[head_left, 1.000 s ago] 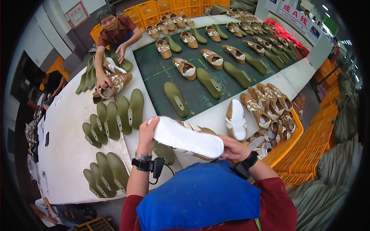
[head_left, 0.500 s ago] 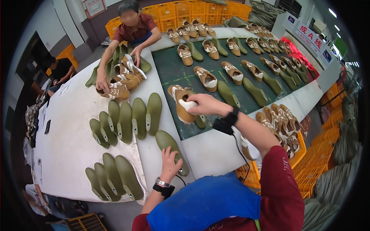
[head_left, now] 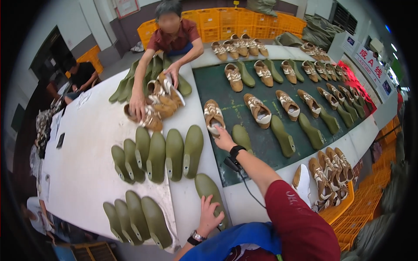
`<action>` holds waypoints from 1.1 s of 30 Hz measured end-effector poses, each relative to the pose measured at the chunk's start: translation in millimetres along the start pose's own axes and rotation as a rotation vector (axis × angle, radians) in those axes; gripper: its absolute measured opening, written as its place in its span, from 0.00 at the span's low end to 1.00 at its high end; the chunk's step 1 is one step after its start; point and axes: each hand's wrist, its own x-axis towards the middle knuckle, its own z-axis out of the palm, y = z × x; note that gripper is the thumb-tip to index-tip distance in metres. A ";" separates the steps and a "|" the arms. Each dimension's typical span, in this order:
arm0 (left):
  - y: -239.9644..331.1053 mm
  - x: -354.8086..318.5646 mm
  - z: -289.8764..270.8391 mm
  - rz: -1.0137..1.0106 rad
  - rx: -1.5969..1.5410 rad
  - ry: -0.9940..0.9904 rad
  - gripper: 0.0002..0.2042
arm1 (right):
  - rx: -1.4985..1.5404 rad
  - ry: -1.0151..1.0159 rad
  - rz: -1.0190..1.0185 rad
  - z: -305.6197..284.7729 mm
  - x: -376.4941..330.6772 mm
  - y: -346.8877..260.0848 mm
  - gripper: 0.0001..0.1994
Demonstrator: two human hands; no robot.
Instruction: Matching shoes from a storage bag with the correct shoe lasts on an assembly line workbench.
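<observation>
1. I judged the tan-brown, suede-like low shoe with white stripes (head_left: pixel 213 114) light and flexible, best taken by its heel collar.
2. The smooth, olive-green, foot-shaped last (head_left: pixel 207 187) seemed stiff, heavier and slippery, better grasped around its middle.
3. The shoe looked open-mouthed, lying just inside the dark green mat's (head_left: pixel 213 82) left edge, toe pointing away.
4. My right hand (head_left: pixel 225 140) was closed on its heel.
5. My left hand (head_left: pixel 210 215) spread loosely over the last on the white table (head_left: pixel 183 191), gripping nothing.

Orange crates (head_left: pixel 235 21): stand stacked at the far side.
Dark flat object (head_left: pixel 60 140): lies at left.
Grey-green sheeting (head_left: pixel 321 31): lies heaped far right.
</observation>
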 end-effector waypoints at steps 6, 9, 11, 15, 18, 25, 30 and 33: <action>-16.1 22.1 -8.0 0.018 -0.069 0.040 0.14 | -0.062 -0.566 -0.160 -30.3 -130.5 -71.1 0.19; -28.2 43.1 -34.7 -0.255 -0.419 0.201 0.14 | -0.233 -0.591 -0.193 -29.9 -210.9 -89.1 0.27; -59.0 65.0 -66.7 0.021 0.039 0.431 0.16 | -0.396 -0.800 -0.142 -32.5 -237.4 -122.7 0.32; -48.9 124.7 -100.4 -0.181 0.455 0.446 0.28 | -0.408 -0.575 -0.152 -15.1 -263.8 -126.7 0.26; -43.2 158.9 -108.8 -0.550 0.462 0.160 0.39 | -0.387 -0.479 -0.144 -26.6 -282.1 -112.4 0.22; -69.2 174.8 -117.4 -0.550 0.540 0.064 0.31 | -0.395 -0.382 0.096 -77.8 -322.7 -87.0 0.21; -64.0 111.8 -75.3 -0.365 0.613 0.075 0.27 | -0.341 -0.289 0.038 -78.8 -314.9 -72.4 0.23; 3.9 42.0 -49.9 -0.370 0.527 0.053 0.26 | -0.317 -0.255 0.042 -76.4 -311.6 -68.7 0.22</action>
